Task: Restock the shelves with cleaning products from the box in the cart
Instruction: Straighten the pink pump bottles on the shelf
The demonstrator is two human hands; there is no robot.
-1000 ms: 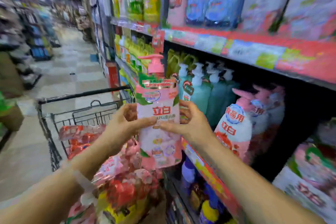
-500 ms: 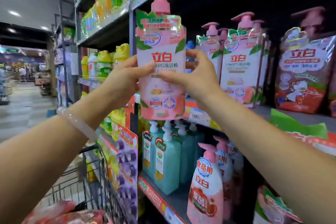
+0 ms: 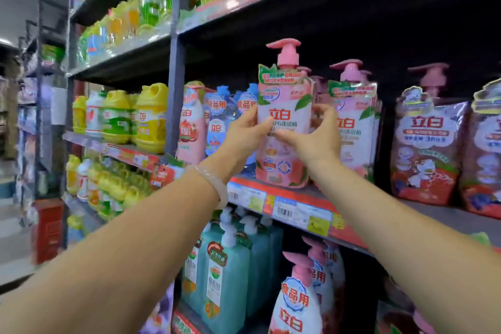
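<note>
you have the pink pump bottle between both hands, and its base looks to be at the front lip of the shelf, just above the strip of price tags; whether it already bears weight there, i cannot tell. your left hand wraps the bottle's left flank with the thumb across the label, and your right hand mirrors it on the other flank, fingers curled behind. both hands are clamped on the bottle at about mid-height, which makes sense: a tall pump bottle with a narrow foot tips easily, and a two-sided hold keeps it upright and keeps the label facing the aisle.

the slot you are aiming at looks right. just to the right stands a matching pink pump bottle with more of the same behind it, so this one goes at the front of that row. to the left are the blue-topped refill pouches, close enough that your left knuckles are nearly against them; farther right sit the red refill bags, well apart from your work.

by my reading, the placing is nearly done, but the bottle is at the edge, not yet back in line. when you slide it in, mind the pump head: it stands tall, though there seems to be room under the shelf above. let go one side at a time only once the base is flat. the cart and box are out of view here.
</note>
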